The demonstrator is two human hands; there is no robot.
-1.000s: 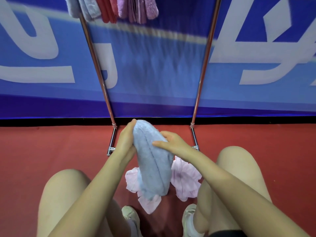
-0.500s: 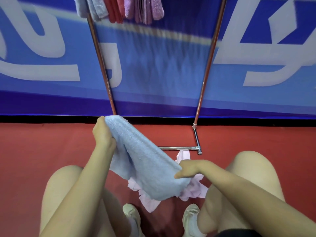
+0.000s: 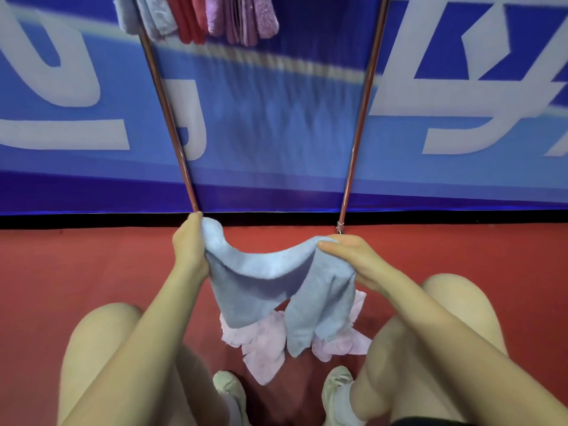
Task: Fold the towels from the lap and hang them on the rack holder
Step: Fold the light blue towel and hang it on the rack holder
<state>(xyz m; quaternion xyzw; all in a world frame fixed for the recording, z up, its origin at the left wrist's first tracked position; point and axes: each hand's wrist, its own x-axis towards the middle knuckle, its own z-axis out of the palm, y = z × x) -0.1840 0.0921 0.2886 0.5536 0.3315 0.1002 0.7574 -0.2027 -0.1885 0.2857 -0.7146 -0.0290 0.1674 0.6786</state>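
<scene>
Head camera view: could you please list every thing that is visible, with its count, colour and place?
blue towel: 1, light blue, held spread between both hands.
pink towel: at least 1, pale pink, low between the knees, behind the blue one.
hung towels: several, grey, red, pink-purple, at the rack's top.
rack poles: 2, reddish metal, upright ahead.
banner: 1, blue with white letters, behind the rack.
floor: red.
shoes: 2, pale, bottom centre.
left hand: grips the towel's left end.
right hand: pinches its right end.
</scene>
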